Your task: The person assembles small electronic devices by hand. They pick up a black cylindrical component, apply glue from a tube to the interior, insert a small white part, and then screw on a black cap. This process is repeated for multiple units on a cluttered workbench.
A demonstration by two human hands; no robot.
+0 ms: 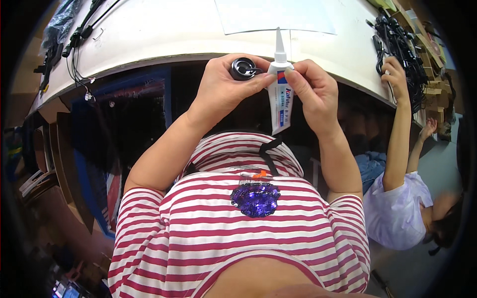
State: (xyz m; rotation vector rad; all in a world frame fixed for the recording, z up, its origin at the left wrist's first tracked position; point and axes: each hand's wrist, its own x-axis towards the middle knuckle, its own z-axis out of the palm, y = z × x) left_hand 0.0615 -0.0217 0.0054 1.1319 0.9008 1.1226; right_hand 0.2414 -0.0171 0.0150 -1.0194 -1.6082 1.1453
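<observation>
A white glue tube (pixel 280 107) with red and blue print points its long tapered nozzle up and away from me, over the table's near edge. My right hand (pixel 317 94) is closed on it, pinching it near the shoulder between thumb and fingers. In my left hand (pixel 217 88) is a short black cylinder (pixel 242 69), its round end with a shiny ring facing up. The thumb of that hand also reaches across to touch the tube just below its neck. The fingers behind both things are partly hidden.
A pale sheet (pixel 273 15) lies on the white table (pixel 164 35). Black rods with thin wires (pixel 77 39) lie at the left. Bundled black cables (pixel 400 47) are piled at the right, where a co-worker's hand (pixel 395 79) holds something beside them. Cardboard boxes (pixel 437 94) stand beyond.
</observation>
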